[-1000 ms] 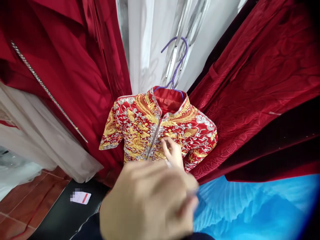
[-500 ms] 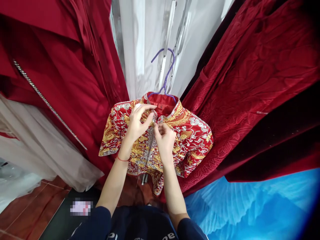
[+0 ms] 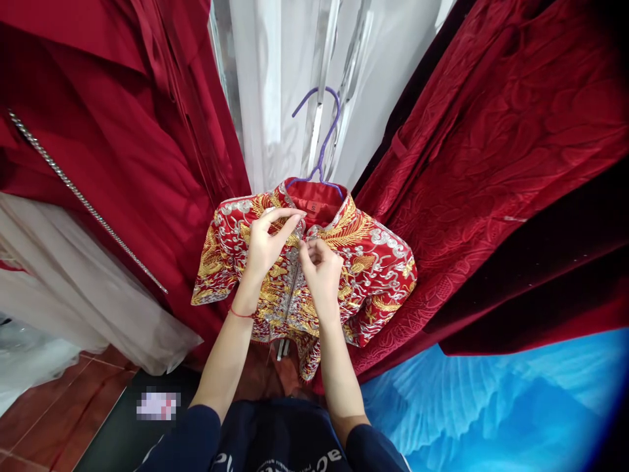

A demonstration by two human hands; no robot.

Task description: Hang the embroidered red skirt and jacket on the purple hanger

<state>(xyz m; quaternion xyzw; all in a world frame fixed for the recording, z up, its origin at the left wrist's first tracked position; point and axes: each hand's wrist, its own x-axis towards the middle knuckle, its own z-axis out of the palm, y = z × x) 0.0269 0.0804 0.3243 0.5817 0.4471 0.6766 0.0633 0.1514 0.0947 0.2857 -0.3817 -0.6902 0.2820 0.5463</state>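
A red short-sleeved jacket (image 3: 289, 295), thick with gold and silver embroidery, hangs on a purple hanger (image 3: 321, 165) straight in front of the wearer, and both bare hands are at its neck. The hanger's hook is up by a metal bar (image 3: 314, 134); whether it is hooked over that bar is hard to tell. The left hand (image 3: 268, 239), with a red bracelet (image 3: 242, 314) at its wrist, has thumb and fingers close together over the collar's front edge; whether cloth is caught between them cannot be told. The right hand (image 3: 324, 269), just below and beside it, is curled narrow, fingertips seemingly pinched on the jacket's front edge. As for progress, the jacket is already on the hanger, and its two front halves meet along a line down the chest. What seems left is at the throat, where the collar (image 3: 344, 210) stands parted, showing a red lining and a tag (image 3: 313, 208) marked S. Any fastener is hidden by the fingers. A red gown (image 3: 147, 131) hangs to the left, another red garment (image 3: 506, 144) to the right, and blue cloth (image 3: 515, 406) spreads at lower right.
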